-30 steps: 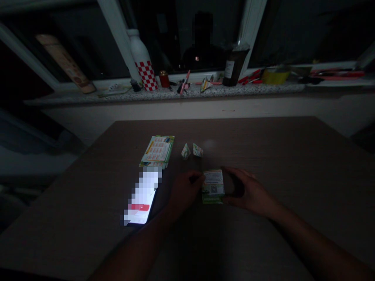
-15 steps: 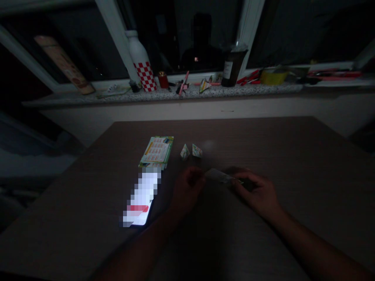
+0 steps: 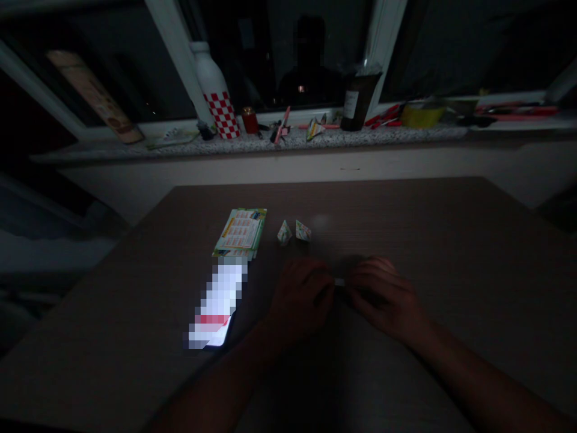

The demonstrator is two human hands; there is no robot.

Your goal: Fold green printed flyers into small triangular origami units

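Between my two hands is a piece of paper (image 3: 339, 281), mostly covered by fingers, with only a small pale strip showing. My left hand (image 3: 304, 294) closes on its left end, and my right hand (image 3: 381, 294) pinches the right end. Just beyond the left hand stand two small folded paper pieces (image 3: 284, 232), pointed and printed with colours. Left of them lies a stack of printed paper sheets (image 3: 240, 231). Nearer to me, a phone (image 3: 220, 300) with a bright, partly blurred-out screen lies beside my left forearm.
The brown table (image 3: 451, 240) reaches to the wall below a window. On the granite sill (image 3: 171, 147) stand a red-and-white checked bottle (image 3: 220, 102), a small red jar (image 3: 249, 121), a dark labelled cup (image 3: 357, 102), a yellow item (image 3: 422, 115) and a tall tube (image 3: 92, 96).
My hands have come closer together, the left moving right. The paper, which showed as a longer strip between them, is now mostly hidden by the fingers.
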